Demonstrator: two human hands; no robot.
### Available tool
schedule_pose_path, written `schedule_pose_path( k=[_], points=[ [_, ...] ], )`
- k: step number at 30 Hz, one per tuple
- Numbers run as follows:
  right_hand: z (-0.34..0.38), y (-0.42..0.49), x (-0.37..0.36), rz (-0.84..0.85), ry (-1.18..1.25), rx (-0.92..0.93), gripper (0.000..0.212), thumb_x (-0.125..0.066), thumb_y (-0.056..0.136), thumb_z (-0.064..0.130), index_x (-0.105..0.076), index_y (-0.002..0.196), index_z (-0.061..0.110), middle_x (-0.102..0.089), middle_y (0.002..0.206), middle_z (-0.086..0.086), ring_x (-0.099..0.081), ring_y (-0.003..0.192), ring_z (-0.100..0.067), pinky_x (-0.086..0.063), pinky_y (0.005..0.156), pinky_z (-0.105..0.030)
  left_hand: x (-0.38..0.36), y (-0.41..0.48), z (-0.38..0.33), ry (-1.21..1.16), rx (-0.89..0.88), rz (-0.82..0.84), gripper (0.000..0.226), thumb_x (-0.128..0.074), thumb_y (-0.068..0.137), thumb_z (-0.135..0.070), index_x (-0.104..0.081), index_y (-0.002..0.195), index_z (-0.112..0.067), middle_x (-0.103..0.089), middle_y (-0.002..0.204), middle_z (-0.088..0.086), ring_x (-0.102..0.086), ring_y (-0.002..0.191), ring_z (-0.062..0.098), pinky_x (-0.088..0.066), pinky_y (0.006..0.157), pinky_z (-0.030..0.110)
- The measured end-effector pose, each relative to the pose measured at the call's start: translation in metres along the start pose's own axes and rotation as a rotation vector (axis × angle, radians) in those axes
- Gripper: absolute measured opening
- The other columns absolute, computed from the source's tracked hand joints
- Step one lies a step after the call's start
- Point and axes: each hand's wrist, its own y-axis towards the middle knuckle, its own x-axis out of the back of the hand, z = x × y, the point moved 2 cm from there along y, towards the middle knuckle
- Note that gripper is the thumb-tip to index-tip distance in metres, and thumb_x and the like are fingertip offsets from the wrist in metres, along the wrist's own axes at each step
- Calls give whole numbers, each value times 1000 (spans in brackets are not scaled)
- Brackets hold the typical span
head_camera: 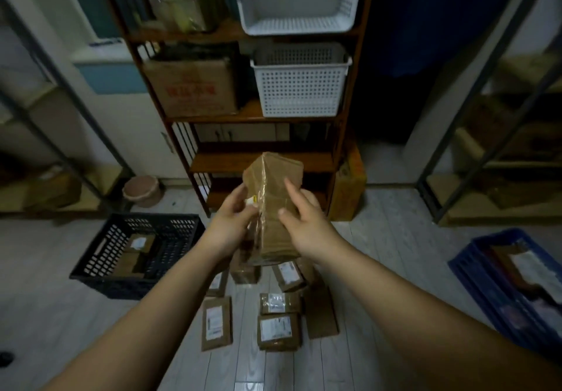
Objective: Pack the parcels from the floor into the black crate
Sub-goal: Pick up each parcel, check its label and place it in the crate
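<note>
Gripped by left hand (229, 223) and right hand (304, 226): brown tape-wrapped cardboard parcel (273, 177), upright in mid-air.
Fingers curled round both edges, above labelled brown parcels (278, 328) left on the floor. Carry step, seemingly; next, swing left and lower into black slatted plastic crate (100, 247).

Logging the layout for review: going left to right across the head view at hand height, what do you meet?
In order: black crate → left hand → held parcel → right hand → blue crate.
</note>
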Motion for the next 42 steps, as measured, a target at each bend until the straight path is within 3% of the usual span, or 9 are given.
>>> schedule_pose_path(
  k=[4, 7, 11, 15, 20, 25, 29, 35, 42],
  points=[
    [39, -17, -3, 34, -22, -22, 81, -60, 86, 51, -12, 150, 41, -14, 154, 10, -28, 138, -21, -36, 94, -28, 19, -33, -31, 16, -27, -66, 54, -65, 86, -15, -40, 129, -33, -61, 110, -9, -65, 92, 11, -56, 65, 25],
    [61, -24, -12, 36, 108, 1, 82, -69, 81, 40, -21, 147, 42, -35, 148, 2, -46, 127, -24, -48, 97, -41, 44, -48, -43, 21, -55, -121, 73, -66, 83, -8, -30, 143, -31, -58, 125, -1, -64, 99, 18, -56, 78, 36],
    [87, -17, -50, 80, 255, 37, 79, -65, 81, 32, -24, 148, 38, -50, 140, -2, -58, 116, -22, -51, 94, -47, 90, -67, -49, -191, 29, 32, 43, -56, 89, -9, -49, 124, -33, -67, 111, 8, -69, 92, 25, -55, 70, 37],
    [112, 2, -117, 137, 282, 75, 68, -60, 89, 18, -28, 146, 34, -57, 132, -2, -62, 109, -19, -53, 92, -44, 168, -69, -40, -239, -3, 20, 56, -63, 81, -9, -48, 132, -25, -69, 112, 12, -68, 98, 30, -53, 77, 40],
    [148, 37, -222, 116, 297, 92, 96, -73, 79, 23, -10, 147, 48, -30, 153, -1, -47, 128, -27, -50, 95, -45, 295, -72, -34, -134, -4, -26, 52, -63, 80, -4, -52, 125, -27, -69, 110, 11, -68, 95, 29, -54, 76, 38],
    [189, 72, -311, 61, 280, 111, 70, -64, 87, 14, -29, 145, 33, -55, 129, 3, -60, 105, -10, -51, 71, -18, 407, -77, -31, -22, 19, -2, 49, -56, 86, -2, -50, 127, -30, -69, 108, 7, -70, 87, 23, -55, 67, 31],
    [202, 100, -361, -48, 303, 82, 56, -67, 84, 19, -36, 129, 32, -56, 120, 2, -58, 106, -17, -53, 89, -37, 468, -70, -24, -14, 38, -40, 48, -60, 86, -9, -48, 127, -30, -64, 113, 3, -70, 83, 12, -55, 64, 22],
    [199, 155, -400, -143, 159, 52, 46, -74, 77, 32, -44, 111, 30, -51, 120, 1, -55, 105, -16, -47, 84, -29, 529, -25, -13, -135, -6, -339, 55, -68, 81, -7, -47, 129, -20, -53, 126, 7, -63, 101, 24, -54, 87, 40],
    [191, 245, -440, -116, 74, 104, 53, -62, 90, 33, -40, 138, 27, -52, 124, 6, -53, 109, -13, -45, 82, -24, 586, 71, -11, -77, -2, -546, 52, -74, 78, -23, -40, 117, -24, -53, 116, 2, -60, 103, 26, -55, 85, 45]
  ],
)
